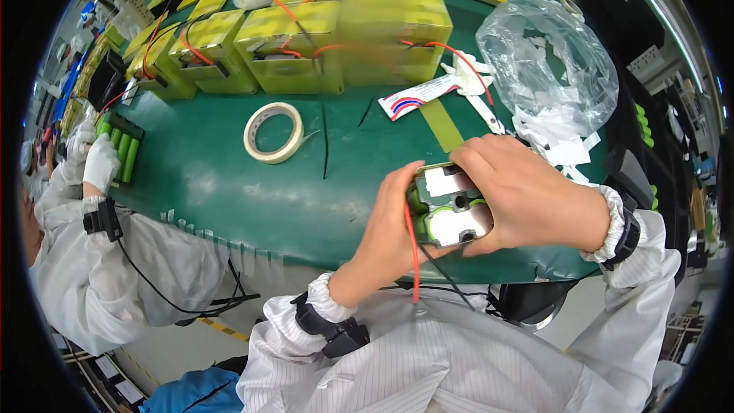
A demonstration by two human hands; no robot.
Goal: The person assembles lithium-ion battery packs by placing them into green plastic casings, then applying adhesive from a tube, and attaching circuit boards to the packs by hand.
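Between my two hands, over the front part of the green table [352,206], is a small battery pack [451,210] of green cells with shiny end plates. My left hand [390,222] grips its left side, fingers closed against it. My right hand [520,199] wraps round its top and right side. From the pack's left edge a red wire [414,252] and a black wire [447,271] hang toward my body. Beyond my hands lie a yellow-green strip [441,126] and a white tube [417,98] with red and blue stripes.
Yellow wrapped battery packs [290,38] with red wires line the back. A roll of tape [274,133] lies left of centre. A clear plastic bag [550,61] and white paper scraps [562,145] are at right. At left, a co-worker's gloved hand [101,164] touches green cells [126,145].
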